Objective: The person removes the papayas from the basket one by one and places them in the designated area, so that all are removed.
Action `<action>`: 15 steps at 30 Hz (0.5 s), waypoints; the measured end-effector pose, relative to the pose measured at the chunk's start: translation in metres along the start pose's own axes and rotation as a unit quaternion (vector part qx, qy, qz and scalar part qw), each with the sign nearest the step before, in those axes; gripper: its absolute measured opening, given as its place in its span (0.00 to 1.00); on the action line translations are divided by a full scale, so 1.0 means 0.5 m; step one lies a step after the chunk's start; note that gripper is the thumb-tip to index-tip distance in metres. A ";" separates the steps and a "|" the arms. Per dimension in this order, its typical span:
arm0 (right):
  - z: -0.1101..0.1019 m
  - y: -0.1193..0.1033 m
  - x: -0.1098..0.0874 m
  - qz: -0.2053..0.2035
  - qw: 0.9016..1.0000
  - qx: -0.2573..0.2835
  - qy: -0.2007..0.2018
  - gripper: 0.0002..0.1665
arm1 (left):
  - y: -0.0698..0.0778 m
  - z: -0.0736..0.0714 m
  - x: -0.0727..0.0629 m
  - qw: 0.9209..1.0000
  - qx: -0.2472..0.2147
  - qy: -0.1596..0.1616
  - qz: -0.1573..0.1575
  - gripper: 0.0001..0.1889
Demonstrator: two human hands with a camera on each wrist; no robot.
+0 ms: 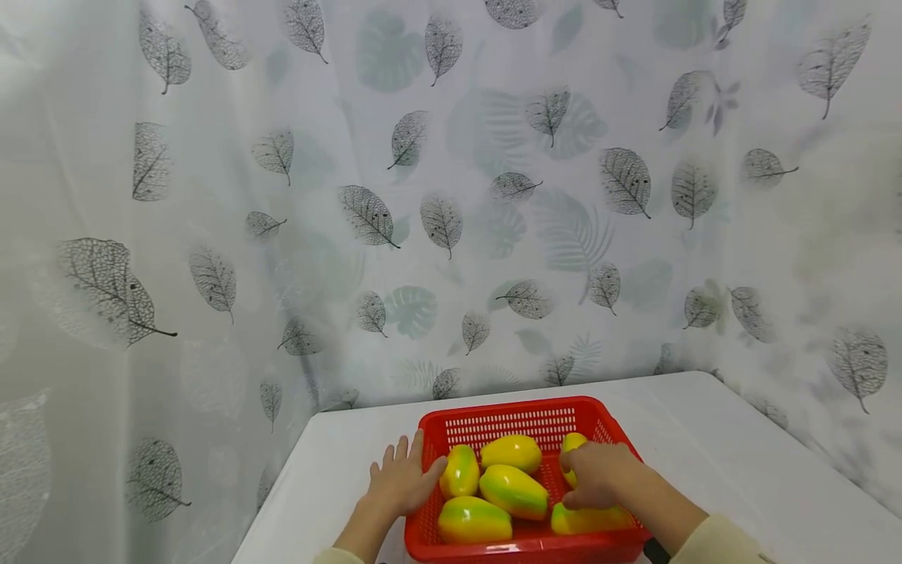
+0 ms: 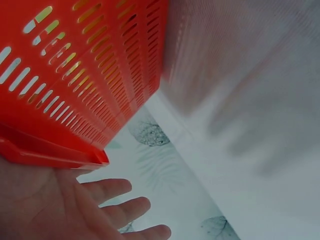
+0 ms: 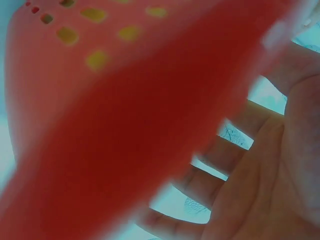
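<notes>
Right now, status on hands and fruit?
Left hand spread at red basket, left side. Right hand over right side, grip unclear. Six fruits inside; right hand partly hides two.

Red slotted basket (image 1: 535, 547) on a white table (image 1: 740, 470)

The left hand (image 1: 402, 479) shows its back, fingers straight and fanned, thumb apart; the right hand (image 1: 607, 474) angles inward, thumb spread from loosely bent fingers.
</notes>
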State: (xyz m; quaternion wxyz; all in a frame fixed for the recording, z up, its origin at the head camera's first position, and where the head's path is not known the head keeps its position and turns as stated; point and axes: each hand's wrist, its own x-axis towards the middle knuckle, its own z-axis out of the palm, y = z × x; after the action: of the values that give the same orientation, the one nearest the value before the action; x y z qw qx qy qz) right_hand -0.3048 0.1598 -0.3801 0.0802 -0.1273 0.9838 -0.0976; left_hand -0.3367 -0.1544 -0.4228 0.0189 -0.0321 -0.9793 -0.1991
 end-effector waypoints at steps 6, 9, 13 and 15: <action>0.009 -0.004 0.003 0.012 0.999 0.028 -0.026 0.27 | -0.004 0.007 -0.001 0.999 -0.035 0.007 -0.017 0.43; 0.016 -0.001 0.003 0.024 0.998 0.048 -0.042 0.28 | -0.003 0.009 -0.002 0.999 -0.042 0.007 -0.018 0.42; 0.023 0.001 0.006 0.032 0.996 0.063 -0.052 0.28 | -0.002 0.007 -0.005 0.999 -0.037 0.010 -0.013 0.42; 0.024 0.001 0.008 0.034 0.996 0.066 -0.054 0.28 | -0.001 0.006 -0.006 0.999 -0.036 0.011 -0.012 0.43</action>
State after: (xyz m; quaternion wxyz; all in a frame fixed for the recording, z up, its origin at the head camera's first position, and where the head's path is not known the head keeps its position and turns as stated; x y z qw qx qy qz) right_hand -0.3068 0.1573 -0.3926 0.1448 -0.0937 0.9732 -0.1521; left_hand -0.3337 -0.1538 -0.4259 0.0264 -0.0183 -0.9714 -0.2351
